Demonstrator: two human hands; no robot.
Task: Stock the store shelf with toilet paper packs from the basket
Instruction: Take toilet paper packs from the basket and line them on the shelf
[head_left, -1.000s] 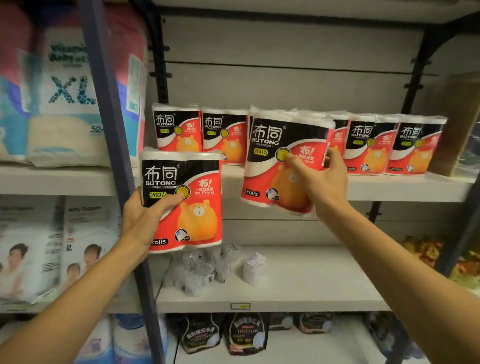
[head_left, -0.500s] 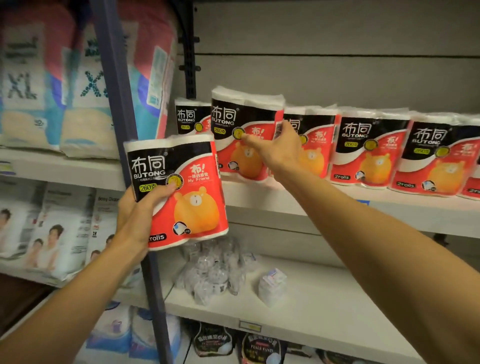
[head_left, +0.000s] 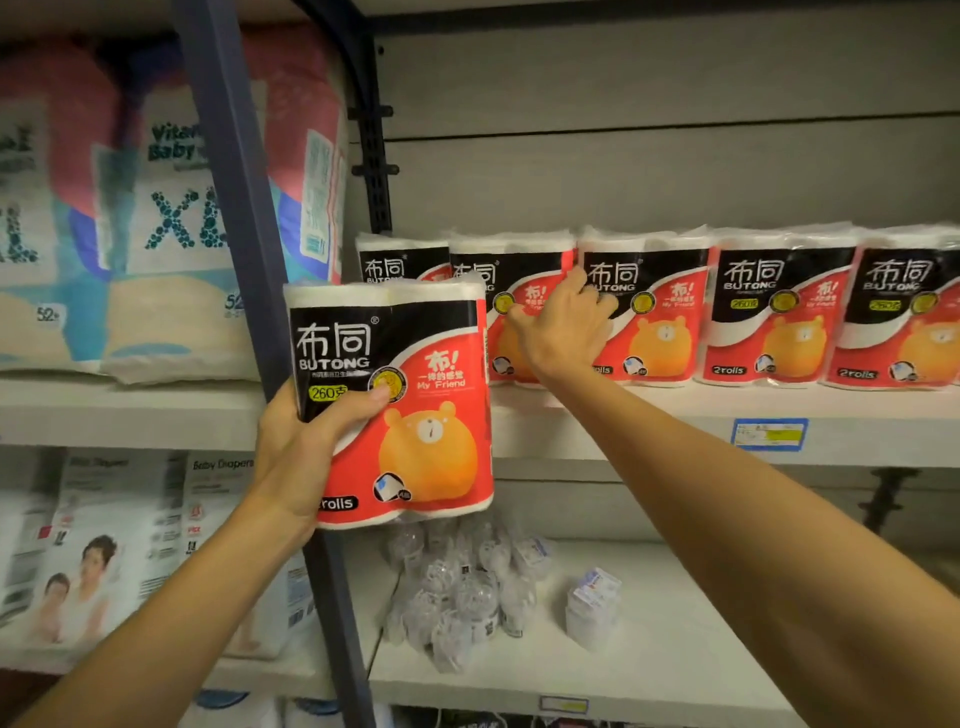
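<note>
On the grey upper shelf (head_left: 649, 415), red-and-black plastic-wrapped toilet paper packs (head_left: 779, 312) stand in a row; right hand (head_left: 563, 327) rests on the second pack (head_left: 511, 312), fingers loosely spread. Left hand (head_left: 306, 441) grips another pack (head_left: 415, 405) (thumb across front), below shelf level.

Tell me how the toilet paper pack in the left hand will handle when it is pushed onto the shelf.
The pack is probably light: the left hand holds it alone. Its glossy wrap may slip. Standing tall like the shelved packs, it could tip.
</note>
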